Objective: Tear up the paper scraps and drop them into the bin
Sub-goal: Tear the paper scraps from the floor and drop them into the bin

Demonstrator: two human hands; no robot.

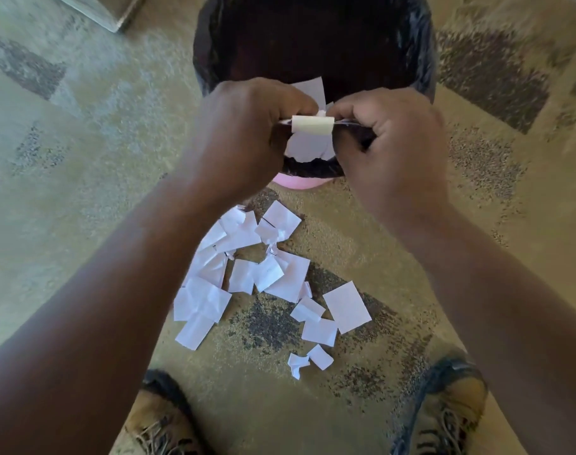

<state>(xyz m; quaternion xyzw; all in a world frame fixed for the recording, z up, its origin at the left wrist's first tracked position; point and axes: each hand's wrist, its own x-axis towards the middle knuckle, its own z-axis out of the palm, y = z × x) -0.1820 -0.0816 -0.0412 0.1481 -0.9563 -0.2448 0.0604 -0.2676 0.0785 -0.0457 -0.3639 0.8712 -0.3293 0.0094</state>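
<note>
My left hand [244, 126] and my right hand [388, 136] are side by side over the near rim of a pink bin [296, 182] lined with a black bag. Both pinch one folded white paper scrap [312, 125] between thumbs and fingers. White pieces [309, 88] lie inside the bin behind and below the hands. A pile of several white paper scraps [263, 274] is spread on the carpet between the bin and my feet.
The floor is a patterned beige and brown carpet [83, 142]. My two tan boots [451, 412] stand at the bottom edge. A pale flat object [112, 11] lies at the top left corner.
</note>
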